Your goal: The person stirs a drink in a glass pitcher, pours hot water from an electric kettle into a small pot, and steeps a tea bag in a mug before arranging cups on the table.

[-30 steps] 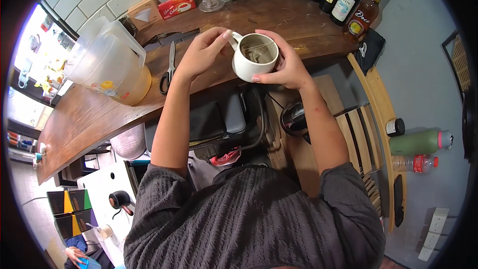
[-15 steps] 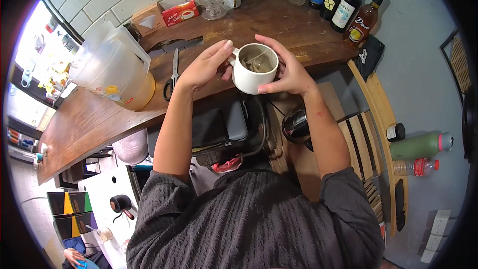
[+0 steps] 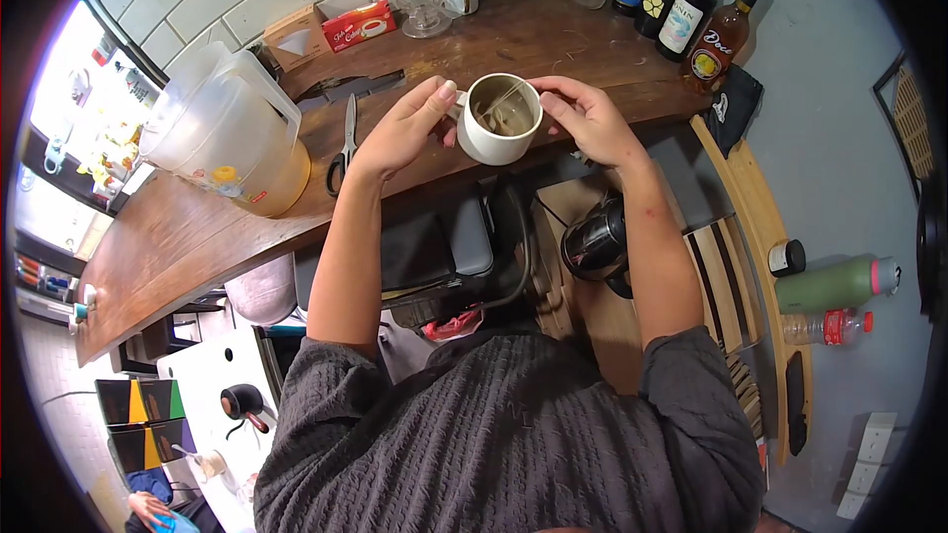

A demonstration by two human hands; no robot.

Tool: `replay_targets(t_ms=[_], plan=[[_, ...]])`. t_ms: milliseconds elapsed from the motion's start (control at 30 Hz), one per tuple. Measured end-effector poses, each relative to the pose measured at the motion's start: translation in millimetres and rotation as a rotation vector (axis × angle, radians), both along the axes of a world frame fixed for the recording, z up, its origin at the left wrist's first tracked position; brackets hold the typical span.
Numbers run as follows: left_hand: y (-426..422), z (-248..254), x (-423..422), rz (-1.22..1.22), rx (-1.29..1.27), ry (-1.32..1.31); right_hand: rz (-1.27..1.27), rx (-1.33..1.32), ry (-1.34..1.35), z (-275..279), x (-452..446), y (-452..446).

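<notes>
White mug (image 3: pixel 497 146): above desk (image 3: pixel 513 35) edge, string (image 3: pixel 512 94) across mouth
Left hand (image 3: pixel 413 128): fingers closed on its handle (image 3: pixel 458 103)
Right hand (image 3: pixel 594 126): half-curled beside it; cannot tell whether gripping

The left hand (image 3: pixel 407 133) hides part of the mug's (image 3: pixel 497 147) handle. The string (image 3: pixel 513 92) is too thin to tell if the right hand (image 3: pixel 590 123) pinches it — and the edge cuts off another person (image 3: pixel 149 506).

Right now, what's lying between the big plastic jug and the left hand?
Scissors lie on the wooden counter between the jug and the left hand, as the head view shows.
</notes>
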State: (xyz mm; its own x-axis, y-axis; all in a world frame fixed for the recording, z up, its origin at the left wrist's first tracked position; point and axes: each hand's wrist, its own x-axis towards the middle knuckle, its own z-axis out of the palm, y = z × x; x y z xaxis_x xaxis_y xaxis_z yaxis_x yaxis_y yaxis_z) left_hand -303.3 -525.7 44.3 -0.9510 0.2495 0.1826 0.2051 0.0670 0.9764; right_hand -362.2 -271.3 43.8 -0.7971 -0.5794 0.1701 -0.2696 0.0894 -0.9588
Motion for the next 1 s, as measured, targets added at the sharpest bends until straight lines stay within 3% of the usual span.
replay_targets(t_ms=[233, 500, 600, 933, 1000], plan=[[2, -1, 3, -0.004, -0.008, -0.036, -0.086, -0.039, 0.191, -16, -3, -2], [1, -8, 5, -0.032, -0.026, 0.004, -0.179, 0.109, 0.34, -9, 10, -3], [2, -9, 7, -0.025, -0.037, -0.004, -0.227, 0.033, 0.381, -12, 7, -4], [0, -11, 11, -0.009, -0.03, 0.001, -0.232, -0.056, 0.438, -6, 6, 1], [-1, -13, 11, 0.011, -0.02, -0.002, -0.235, -0.104, 0.347, -3, 10, 0]])
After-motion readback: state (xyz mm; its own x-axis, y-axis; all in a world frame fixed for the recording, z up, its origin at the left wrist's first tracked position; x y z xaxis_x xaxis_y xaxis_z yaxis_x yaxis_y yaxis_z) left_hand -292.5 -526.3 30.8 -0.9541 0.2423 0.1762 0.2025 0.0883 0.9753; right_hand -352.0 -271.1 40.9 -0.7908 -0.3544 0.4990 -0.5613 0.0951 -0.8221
